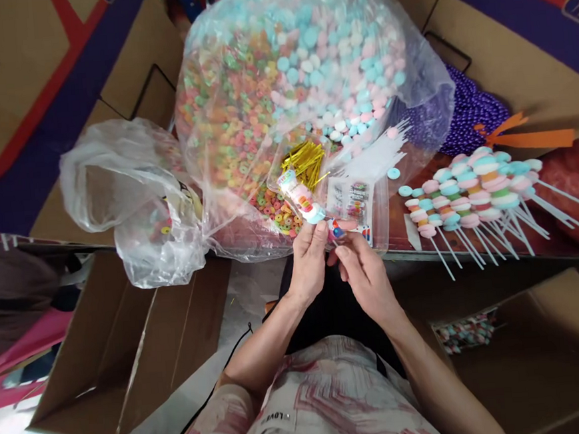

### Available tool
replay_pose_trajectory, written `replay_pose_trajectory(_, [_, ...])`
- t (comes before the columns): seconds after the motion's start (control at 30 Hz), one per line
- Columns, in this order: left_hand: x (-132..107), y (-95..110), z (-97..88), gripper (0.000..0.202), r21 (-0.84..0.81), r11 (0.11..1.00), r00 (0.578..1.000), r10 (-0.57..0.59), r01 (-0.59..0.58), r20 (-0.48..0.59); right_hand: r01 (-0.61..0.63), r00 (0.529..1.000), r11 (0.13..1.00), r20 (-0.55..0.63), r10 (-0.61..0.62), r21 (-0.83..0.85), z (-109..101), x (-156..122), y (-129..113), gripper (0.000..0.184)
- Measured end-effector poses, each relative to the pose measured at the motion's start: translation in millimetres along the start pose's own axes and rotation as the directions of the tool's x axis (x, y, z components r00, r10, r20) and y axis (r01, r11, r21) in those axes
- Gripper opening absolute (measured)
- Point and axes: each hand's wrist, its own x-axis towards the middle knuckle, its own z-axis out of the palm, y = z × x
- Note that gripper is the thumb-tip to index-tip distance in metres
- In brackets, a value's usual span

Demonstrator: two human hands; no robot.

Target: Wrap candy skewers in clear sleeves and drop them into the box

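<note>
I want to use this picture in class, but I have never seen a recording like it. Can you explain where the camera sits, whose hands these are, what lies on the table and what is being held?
There is no machine here. A person wears one camera on the head, and it looks down at their own two bare hands. The left hand and the right hand together pinch a candy skewer in a clear wrapper, gripping near its lower end. Behind it, on the table, lies a big clear bag full of coloured candy rings and discs. In front of the bag are gold twist ties and a pack of printed wrappers. To the right lies a pile of skewers, their sticks pointing outward. Cardboard boxes stand around.
</note>
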Motion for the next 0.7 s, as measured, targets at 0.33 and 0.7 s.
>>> replay_pose_trajectory(0.33, [8,49,-41.1,0.030,-0.253,0.967,0.998,0.035,-0.021,0.049,-0.044,0.898,0.959,0.410,0.160,-0.279,13,57,-33,0.038])
replay_pose_trajectory(0.7, [17,37,-38.8,0.036,-0.257,0.966,0.997,0.000,-0.018,-0.071,0.223,0.970,0.542,0.129,-0.207,-0.810,1,171,4,0.014])
